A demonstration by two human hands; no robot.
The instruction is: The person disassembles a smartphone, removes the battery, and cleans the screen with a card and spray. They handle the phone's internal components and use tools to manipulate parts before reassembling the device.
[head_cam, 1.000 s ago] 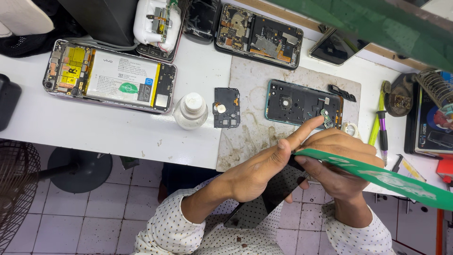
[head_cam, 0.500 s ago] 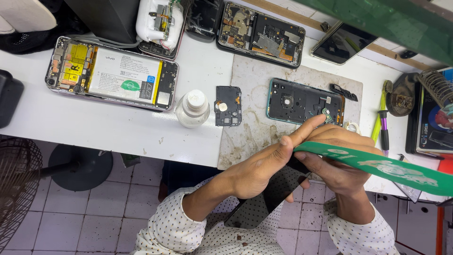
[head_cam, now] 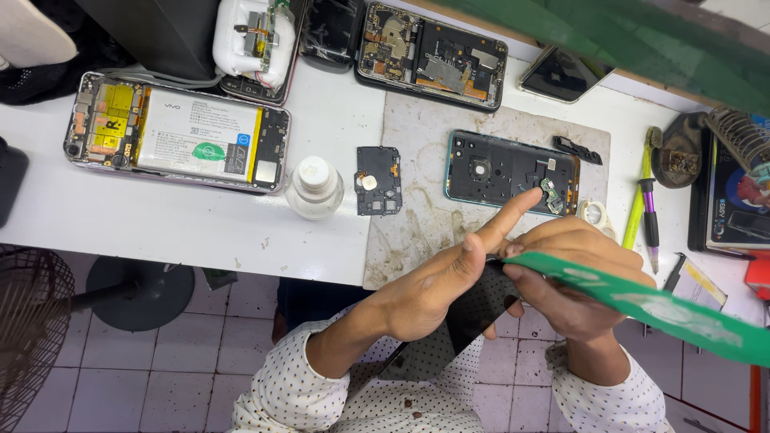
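Note:
My left hand (head_cam: 437, 282) grips the edge of a flat black phone panel (head_cam: 473, 309) held over my lap, index finger stretched toward the bench. My right hand (head_cam: 571, 277) pinches the end of a long green strip (head_cam: 666, 309) that peels away to the right from the panel. Just beyond my fingers an opened phone body with a teal frame (head_cam: 509, 172) lies on the stained grey work mat (head_cam: 417, 224).
On the white bench: an opened phone showing its white battery (head_cam: 180, 140), a small white bottle (head_cam: 314, 188), a black inner cover plate (head_cam: 378, 180), another opened phone (head_cam: 433, 52), a dark phone (head_cam: 561, 76), green and purple tools (head_cam: 646, 208). A fan (head_cam: 32, 329) stands below left.
The green strip has pulled further to the right off the black panel. Both hands stayed together over my lap, shifting only slightly.

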